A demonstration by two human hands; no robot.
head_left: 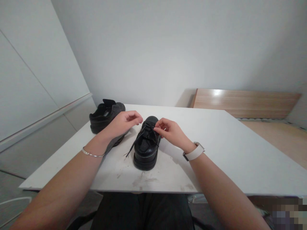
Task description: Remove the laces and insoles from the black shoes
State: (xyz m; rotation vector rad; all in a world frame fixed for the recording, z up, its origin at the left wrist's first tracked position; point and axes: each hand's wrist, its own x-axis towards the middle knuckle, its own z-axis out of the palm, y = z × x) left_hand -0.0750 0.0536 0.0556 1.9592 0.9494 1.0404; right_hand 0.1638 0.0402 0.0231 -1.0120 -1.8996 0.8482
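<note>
both hands, left hand (pixel 124 123) and right hand (pixel 169 130), pinch laces on the near shoe (pixel 146 143), fingertips hiding the knot.

Single head-worn view, forward and downward, close over a white table (pixel 240 153) against a wall (pixel 168 48)

Soft, even indoor light; sharp in the middle, warped at the edges.

We see a glare patch on the wooden board (pixel 218 93) and only faint shadows on the table (pixel 230 143) under the shoe (pixel 146 143) and our forearms. Wall lines bow near the left edge, our arms stretch wide at the bottom, and the lower right corner is pixelated.
</note>
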